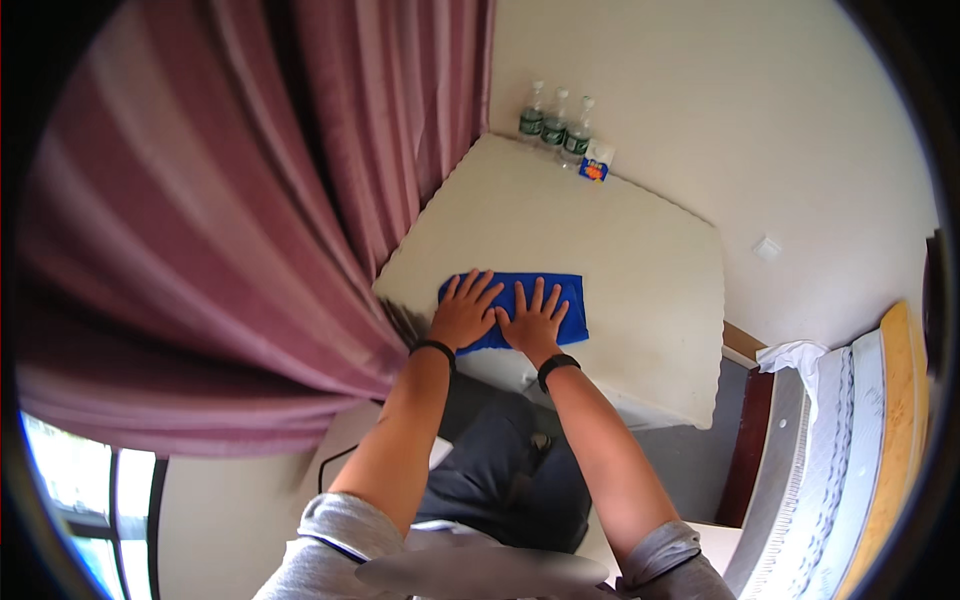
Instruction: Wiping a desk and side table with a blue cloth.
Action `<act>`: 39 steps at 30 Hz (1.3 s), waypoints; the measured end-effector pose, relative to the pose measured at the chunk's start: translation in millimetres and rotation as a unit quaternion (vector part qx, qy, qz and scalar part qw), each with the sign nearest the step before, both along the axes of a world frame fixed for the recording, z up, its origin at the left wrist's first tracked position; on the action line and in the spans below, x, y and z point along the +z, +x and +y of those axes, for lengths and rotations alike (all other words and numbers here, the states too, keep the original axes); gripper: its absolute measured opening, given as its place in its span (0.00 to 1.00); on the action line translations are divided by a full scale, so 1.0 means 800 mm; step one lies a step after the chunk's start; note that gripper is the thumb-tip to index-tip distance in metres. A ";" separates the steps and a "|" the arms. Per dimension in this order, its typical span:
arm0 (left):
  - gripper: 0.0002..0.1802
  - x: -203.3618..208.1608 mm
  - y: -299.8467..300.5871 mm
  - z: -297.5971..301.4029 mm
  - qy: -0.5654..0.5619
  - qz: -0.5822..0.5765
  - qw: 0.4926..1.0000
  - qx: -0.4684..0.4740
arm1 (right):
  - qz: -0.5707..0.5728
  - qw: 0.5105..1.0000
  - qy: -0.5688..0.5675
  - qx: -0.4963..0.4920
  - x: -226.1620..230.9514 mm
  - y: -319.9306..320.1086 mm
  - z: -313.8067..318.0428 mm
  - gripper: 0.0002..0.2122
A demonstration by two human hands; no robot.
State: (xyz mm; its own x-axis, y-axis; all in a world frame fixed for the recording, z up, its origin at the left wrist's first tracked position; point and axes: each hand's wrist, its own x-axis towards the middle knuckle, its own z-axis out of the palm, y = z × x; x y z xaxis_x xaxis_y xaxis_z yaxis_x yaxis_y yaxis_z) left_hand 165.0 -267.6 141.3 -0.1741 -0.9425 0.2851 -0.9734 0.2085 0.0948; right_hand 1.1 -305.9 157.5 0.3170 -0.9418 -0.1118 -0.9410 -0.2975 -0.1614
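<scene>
A blue cloth (572, 327) lies spread flat near the front edge of a pale-covered table (640, 270). On its left part rests my left hand (466, 312), palm down with the fingers stretched out. My right hand (535, 322) presses flat on the cloth's middle, its fingers spread apart. The two thumbs come close together between the hands. Each wrist wears a dark band. Neither hand grips the cloth; the palms hide part of it.
Three clear bottles (554, 125) with green labels stand at the table's far edge, beside a small blue and orange package (595, 163). Pink striped curtains (230, 200) hang along the left. At right is a bed (850, 430) with a white cloth (797, 362) at its corner.
</scene>
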 end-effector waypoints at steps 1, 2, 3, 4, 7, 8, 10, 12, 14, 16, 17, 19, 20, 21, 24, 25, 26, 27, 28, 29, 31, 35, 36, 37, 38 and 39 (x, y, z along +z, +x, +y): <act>0.31 -0.001 0.009 0.016 -0.002 -0.008 1.000 0.007 | -0.001 1.000 0.000 0.004 0.003 0.009 0.017 0.36; 0.32 -0.002 0.016 0.030 0.016 -0.009 1.000 0.016 | 0.005 1.000 0.005 0.002 0.006 0.017 0.034 0.36; 0.33 -0.001 0.015 0.045 0.051 -0.004 0.998 0.022 | 0.011 1.000 0.011 -0.004 0.005 0.020 0.048 0.36; 0.34 0.001 0.012 0.057 0.063 -0.003 0.998 0.028 | 0.018 1.000 0.014 0.000 0.004 0.019 0.059 0.36; 0.34 0.005 0.006 0.076 0.081 -0.009 0.996 0.034 | 0.024 1.000 0.005 -0.008 0.005 0.016 0.079 0.36; 0.34 0.006 0.004 0.080 0.085 -0.018 0.996 0.034 | 0.025 1.000 0.009 -0.005 0.006 0.014 0.082 0.36; 0.34 0.013 -0.004 0.079 0.122 -0.012 0.992 0.028 | 0.028 1.000 0.006 -0.011 0.010 0.003 0.078 0.36; 0.34 0.019 -0.001 0.073 0.158 -0.009 0.987 0.022 | 0.038 0.998 0.041 -0.005 0.013 0.002 0.084 0.37; 0.34 0.021 0.014 0.063 0.198 0.010 0.980 0.007 | 0.039 0.998 0.045 -0.004 0.018 0.007 0.087 0.37; 0.34 0.030 0.016 0.051 0.209 -0.002 0.978 -0.007 | 0.041 0.998 0.052 -0.005 0.020 0.009 0.080 0.38; 0.33 0.032 0.017 0.046 0.223 -0.014 0.975 -0.011 | 0.045 0.998 0.050 -0.012 0.020 0.012 0.075 0.38; 0.33 0.031 0.019 0.035 0.208 0.004 0.978 -0.007 | 0.037 0.997 0.061 -0.009 0.021 0.019 0.063 0.38; 0.33 0.030 0.021 0.028 0.196 0.001 0.981 0.003 | 0.033 0.998 0.055 -0.007 0.021 0.022 0.054 0.38; 0.33 0.031 0.023 0.020 0.182 -0.001 0.983 0.019 | 0.040 0.998 0.052 -0.001 0.023 0.026 0.045 0.38; 0.32 0.032 0.033 0.000 0.172 -0.018 0.985 0.019 | 0.047 0.996 0.076 0.014 0.026 0.037 0.019 0.37; 0.32 0.033 0.034 -0.008 0.171 -0.013 0.985 0.024 | 0.051 0.996 0.074 0.019 0.027 0.039 0.009 0.37; 0.32 0.034 0.035 -0.017 0.168 -0.012 0.985 0.024 | 0.052 0.996 0.075 0.022 0.029 0.040 -0.001 0.37; 0.32 0.034 0.041 -0.026 0.166 -0.014 0.986 0.024 | 0.050 0.996 0.075 0.023 0.030 0.046 -0.011 0.37; 0.32 0.034 0.045 -0.037 0.165 -0.015 0.986 0.026 | 0.049 0.996 0.075 0.025 0.032 0.050 -0.023 0.37; 0.32 0.034 0.046 -0.049 0.156 -0.017 0.987 0.032 | 0.042 0.995 0.087 0.028 0.036 0.050 -0.039 0.37; 0.32 0.038 0.046 -0.069 0.153 -0.021 0.987 0.044 | 0.033 0.993 0.104 0.038 0.048 0.051 -0.064 0.38; 0.32 0.041 0.046 -0.121 0.156 0.005 0.986 0.064 | 0.031 0.994 0.102 0.033 0.053 0.052 -0.119 0.39; 0.32 0.040 0.044 -0.136 0.149 -0.003 0.987 0.062 | 0.029 0.994 0.096 0.032 0.053 0.049 -0.134 0.39; 0.32 0.038 0.043 -0.152 0.141 -0.009 0.988 0.061 | 0.027 0.995 0.091 0.030 0.053 0.047 -0.148 0.39; 0.32 0.036 0.042 -0.168 0.142 -0.010 0.988 0.057 | 0.024 0.996 0.085 0.026 0.051 0.047 -0.162 0.39; 0.30 0.032 0.047 -0.182 0.103 -0.014 0.993 0.064 | 0.021 0.996 0.088 0.026 0.050 0.052 -0.175 0.39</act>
State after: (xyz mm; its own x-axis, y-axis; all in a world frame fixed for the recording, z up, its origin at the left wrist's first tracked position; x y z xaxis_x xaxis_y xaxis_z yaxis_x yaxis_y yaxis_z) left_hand 202.4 -413.6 166.7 -0.0535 -0.9953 0.0813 -0.9936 0.0612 0.0951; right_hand 42.6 -446.3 197.8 0.3565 -0.8891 -0.2869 -0.9320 -0.3167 -0.1764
